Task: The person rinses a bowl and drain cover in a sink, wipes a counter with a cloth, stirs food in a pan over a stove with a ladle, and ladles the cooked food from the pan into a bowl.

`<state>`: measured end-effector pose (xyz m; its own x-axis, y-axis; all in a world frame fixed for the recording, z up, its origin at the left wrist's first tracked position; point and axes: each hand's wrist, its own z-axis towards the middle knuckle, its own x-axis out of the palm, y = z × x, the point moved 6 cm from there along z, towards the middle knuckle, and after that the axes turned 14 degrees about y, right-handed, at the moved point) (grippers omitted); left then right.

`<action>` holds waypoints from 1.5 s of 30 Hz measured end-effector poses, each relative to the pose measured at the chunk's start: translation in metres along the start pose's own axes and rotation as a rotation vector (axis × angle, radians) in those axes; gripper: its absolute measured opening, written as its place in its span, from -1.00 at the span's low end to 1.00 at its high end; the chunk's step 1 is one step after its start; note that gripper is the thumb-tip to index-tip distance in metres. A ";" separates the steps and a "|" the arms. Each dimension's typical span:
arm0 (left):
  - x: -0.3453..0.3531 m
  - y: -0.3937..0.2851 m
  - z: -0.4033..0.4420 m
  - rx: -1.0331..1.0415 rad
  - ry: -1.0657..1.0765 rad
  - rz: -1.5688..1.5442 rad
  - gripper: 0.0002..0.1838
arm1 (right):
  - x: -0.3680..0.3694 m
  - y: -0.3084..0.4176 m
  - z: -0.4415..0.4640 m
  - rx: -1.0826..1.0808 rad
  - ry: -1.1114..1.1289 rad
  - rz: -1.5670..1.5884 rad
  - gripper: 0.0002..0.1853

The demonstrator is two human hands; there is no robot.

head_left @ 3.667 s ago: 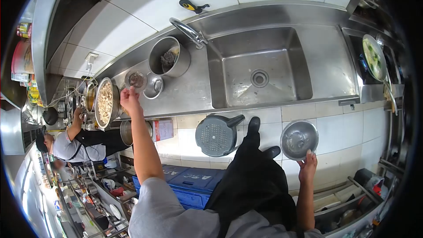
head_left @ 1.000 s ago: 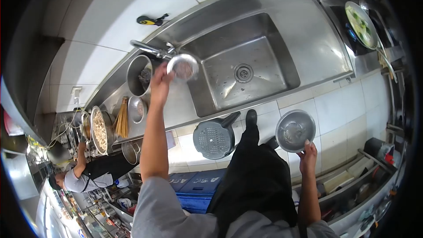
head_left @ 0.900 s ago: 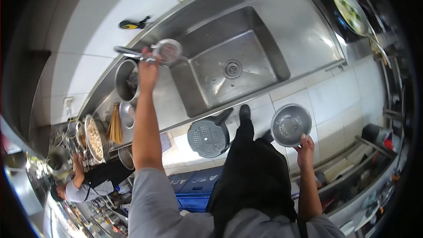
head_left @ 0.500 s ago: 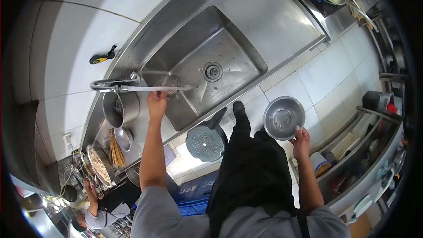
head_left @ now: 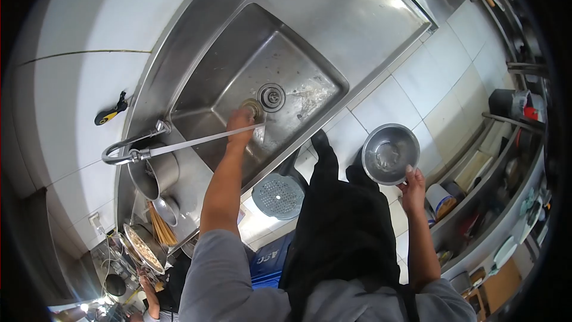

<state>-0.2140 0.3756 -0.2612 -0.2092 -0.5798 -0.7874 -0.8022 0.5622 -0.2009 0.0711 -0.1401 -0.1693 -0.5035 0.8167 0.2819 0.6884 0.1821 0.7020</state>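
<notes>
Steel bowl (head_left: 390, 154) gripped at its rim in my right hand (head_left: 412, 187); my left hand (head_left: 241, 121), blurred, has fingers closed on a cup (head_left: 252, 106) in the sink (head_left: 285, 68), beside the drain (head_left: 271, 96), under water (head_left: 199, 139) streaming from the tap (head_left: 142, 155).

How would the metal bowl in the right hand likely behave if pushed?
The bowl is probably stiff, given its metallic look. Gripped at just one side of the rim by the fingers, it might tip.
</notes>
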 end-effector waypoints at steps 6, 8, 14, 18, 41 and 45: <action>0.012 -0.014 0.020 -0.148 -0.015 -0.124 -0.25 | 0.010 -0.004 0.003 0.003 -0.048 0.066 -0.75; 0.020 -0.045 0.026 -0.028 0.066 -0.107 -0.22 | 0.014 -0.005 0.004 0.004 -0.058 0.074 -0.74; 0.023 -0.049 0.039 0.072 0.045 -0.090 -0.21 | 0.011 -0.013 0.002 0.014 -0.060 0.097 -0.73; 0.019 -0.040 0.029 0.043 0.071 -0.200 -0.20 | 0.006 -0.011 0.001 -0.012 -0.066 0.079 -0.73; 0.040 0.055 0.043 -0.123 0.047 -1.396 -0.47 | 0.005 0.006 0.015 0.011 -0.051 0.096 -0.71; 0.034 0.052 0.028 -0.227 -0.012 -1.582 -0.72 | 0.010 0.014 0.018 0.015 -0.086 0.107 -0.71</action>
<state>-0.2471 0.4022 -0.3149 0.8792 -0.4624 0.1152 -0.2605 -0.6689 -0.6962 0.0850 -0.1193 -0.1678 -0.3804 0.8757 0.2975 0.7439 0.0986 0.6610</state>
